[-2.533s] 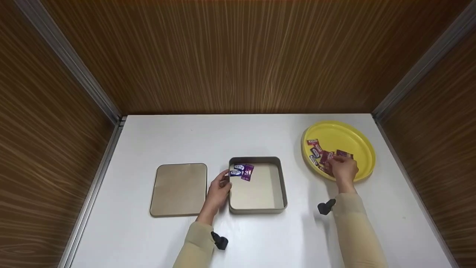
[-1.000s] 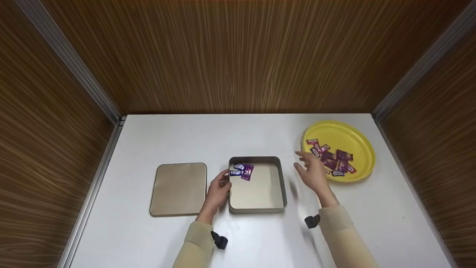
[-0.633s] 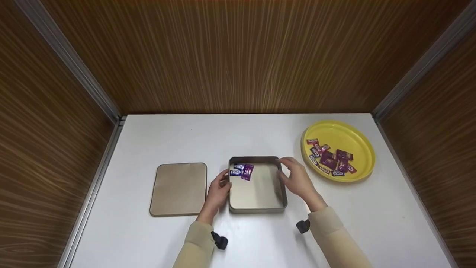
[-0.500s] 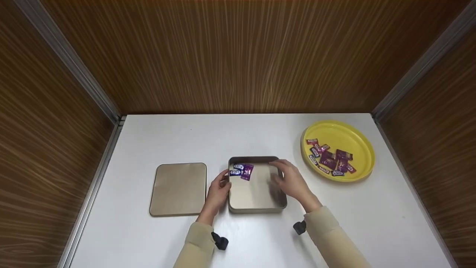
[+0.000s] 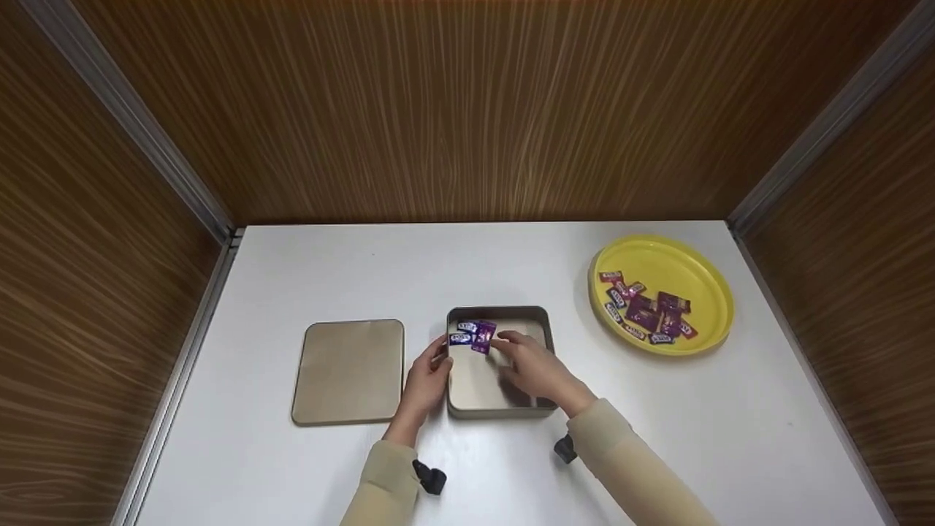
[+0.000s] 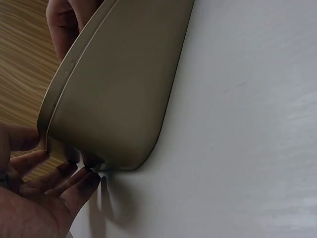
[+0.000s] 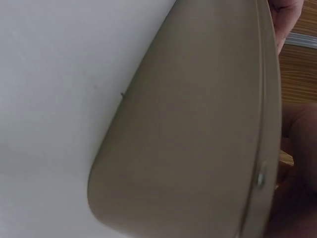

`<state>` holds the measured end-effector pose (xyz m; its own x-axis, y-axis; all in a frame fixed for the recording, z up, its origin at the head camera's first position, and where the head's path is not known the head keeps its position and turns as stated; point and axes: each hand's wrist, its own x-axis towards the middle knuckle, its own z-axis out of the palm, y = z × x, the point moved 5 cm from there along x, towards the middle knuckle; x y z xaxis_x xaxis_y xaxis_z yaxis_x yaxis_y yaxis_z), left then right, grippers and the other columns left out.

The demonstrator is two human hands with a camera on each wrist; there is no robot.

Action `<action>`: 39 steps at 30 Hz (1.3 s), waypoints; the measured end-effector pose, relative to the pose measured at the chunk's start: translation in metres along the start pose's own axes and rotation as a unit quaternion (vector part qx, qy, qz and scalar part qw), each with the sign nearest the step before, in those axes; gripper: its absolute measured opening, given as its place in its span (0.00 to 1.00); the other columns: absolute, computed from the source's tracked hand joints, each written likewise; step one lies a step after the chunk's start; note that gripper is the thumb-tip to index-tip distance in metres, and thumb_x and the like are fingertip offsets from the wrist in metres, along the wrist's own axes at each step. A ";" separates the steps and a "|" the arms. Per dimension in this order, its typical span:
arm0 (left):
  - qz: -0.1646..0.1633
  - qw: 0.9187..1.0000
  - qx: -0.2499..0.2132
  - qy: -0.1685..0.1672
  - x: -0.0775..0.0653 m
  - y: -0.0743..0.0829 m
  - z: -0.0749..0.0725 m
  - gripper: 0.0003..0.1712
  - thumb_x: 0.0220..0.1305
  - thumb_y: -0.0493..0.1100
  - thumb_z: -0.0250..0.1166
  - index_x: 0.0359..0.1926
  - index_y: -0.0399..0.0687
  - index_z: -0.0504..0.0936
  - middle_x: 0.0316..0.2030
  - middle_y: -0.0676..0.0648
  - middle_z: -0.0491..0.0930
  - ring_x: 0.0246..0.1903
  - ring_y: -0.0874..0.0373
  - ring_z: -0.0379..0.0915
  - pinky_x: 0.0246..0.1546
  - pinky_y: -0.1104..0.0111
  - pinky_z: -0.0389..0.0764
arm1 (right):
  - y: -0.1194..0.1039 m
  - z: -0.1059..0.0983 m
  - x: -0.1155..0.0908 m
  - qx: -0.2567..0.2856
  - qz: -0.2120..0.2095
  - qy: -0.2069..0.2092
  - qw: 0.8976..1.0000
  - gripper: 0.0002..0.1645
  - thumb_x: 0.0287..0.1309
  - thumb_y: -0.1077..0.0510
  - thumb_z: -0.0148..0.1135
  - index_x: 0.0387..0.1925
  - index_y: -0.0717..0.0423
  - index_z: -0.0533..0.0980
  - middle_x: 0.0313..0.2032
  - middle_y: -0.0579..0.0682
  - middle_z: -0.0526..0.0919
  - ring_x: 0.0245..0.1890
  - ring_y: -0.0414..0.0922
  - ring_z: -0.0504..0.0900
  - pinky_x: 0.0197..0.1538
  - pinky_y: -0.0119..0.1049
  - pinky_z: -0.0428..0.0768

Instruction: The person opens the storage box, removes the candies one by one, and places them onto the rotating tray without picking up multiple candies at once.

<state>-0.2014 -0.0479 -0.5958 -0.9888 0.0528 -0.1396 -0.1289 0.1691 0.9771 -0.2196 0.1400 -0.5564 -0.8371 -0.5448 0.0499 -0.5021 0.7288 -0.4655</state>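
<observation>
A square beige tin [image 5: 504, 413] stands on the table with its top off. Inside, at its far left corner, lie blue wrapped candies [image 5: 461, 338] and a purple candy packet [image 5: 482, 337]. My left hand [image 5: 425, 380] holds the tin's left side, thumb at the rim and fingers along the outer wall, as the left wrist view shows with that hand [image 6: 44, 193]. My right hand [image 5: 537, 367] reaches over the right wall into the tin. Its extended forefinger is close to the purple packet; touching cannot be told. I see nothing in its grasp. In the right wrist view the tin's wall hides much of it.
A flat beige lid [image 5: 349, 372] lies on the table left of the tin. At the back right, a round yellow tray [image 5: 687, 270] bears several red, blue and purple candies [image 5: 643, 314]. Wood-grain panels [image 5: 467, 109] enclose the table at the back and sides.
My right hand has left the yellow tray, travelled left past the tin's right wall and moved in beside the purple packet. The left hand has stayed on the tin.
</observation>
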 end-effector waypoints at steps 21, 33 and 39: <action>-0.023 0.999 0.033 -0.009 -0.007 0.001 0.001 0.29 0.71 0.32 0.53 0.72 0.37 0.62 0.62 0.31 0.69 0.61 0.39 0.68 0.62 0.52 0.68 | -0.004 0.023 0.015 -0.033 0.027 -0.089 0.995 0.37 0.59 0.62 0.66 0.69 0.52 0.67 0.71 0.61 0.59 0.63 0.64 0.67 0.61 0.57 0.70; -0.009 1.000 0.030 -0.001 -0.008 0.000 0.001 0.29 0.70 0.31 0.54 0.70 0.36 0.64 0.60 0.30 0.71 0.59 0.38 0.70 0.61 0.52 0.69 | 0.000 0.025 0.013 -0.062 0.028 -0.090 0.994 0.35 0.60 0.60 0.66 0.69 0.53 0.68 0.69 0.60 0.64 0.63 0.62 0.69 0.63 0.54 0.69; -0.001 1.000 0.028 0.005 -0.007 0.000 0.000 0.29 0.68 0.30 0.55 0.69 0.35 0.65 0.59 0.30 0.72 0.58 0.38 0.71 0.60 0.52 0.70 | -0.001 0.022 0.010 -0.105 0.016 -0.063 0.992 0.29 0.59 0.60 0.66 0.63 0.57 0.74 0.61 0.59 0.72 0.54 0.60 0.77 0.56 0.53 0.75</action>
<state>-0.1945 -0.0482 -0.5949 -0.9891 0.0435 -0.1404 -0.1272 0.2246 0.9661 -0.2224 0.1251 -0.5754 -0.8259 -0.5582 -0.0788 -0.5212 0.8094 -0.2708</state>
